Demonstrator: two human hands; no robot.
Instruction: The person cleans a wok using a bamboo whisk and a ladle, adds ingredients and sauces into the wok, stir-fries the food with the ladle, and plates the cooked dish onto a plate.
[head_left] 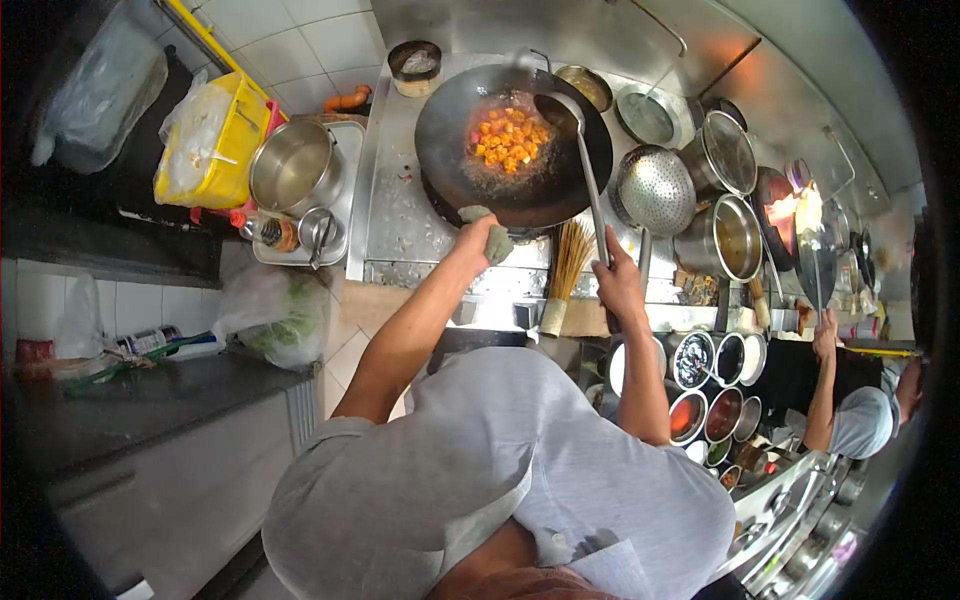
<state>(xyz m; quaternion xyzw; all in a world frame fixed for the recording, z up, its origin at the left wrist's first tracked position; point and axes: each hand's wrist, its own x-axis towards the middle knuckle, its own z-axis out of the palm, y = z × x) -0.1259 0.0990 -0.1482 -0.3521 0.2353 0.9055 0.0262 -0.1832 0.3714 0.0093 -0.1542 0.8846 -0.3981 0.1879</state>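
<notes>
A large black wok [440, 140] sits on the stove with orange diced food [508, 140] frying at its middle. My left hand [478, 240] is closed on a folded greenish cloth [492, 236], pressed against the wok's near rim. In my right hand [621, 280] is the long handle of a ladle [588, 165], whose dark bowl rests inside the wok at the right of the food. Between my hands a bamboo wok brush [570, 262] leans at the stove's front edge. A perforated strainer [656, 190] lies just right of the ladle.
Steel pots [738, 238] stand right of the strainer, and several seasoning bowls [694, 360] sit below them. At left are a steel pot [295, 167] on a tray and a yellow basket [215, 140]. A co-worker [862, 422] at far right holds another pan.
</notes>
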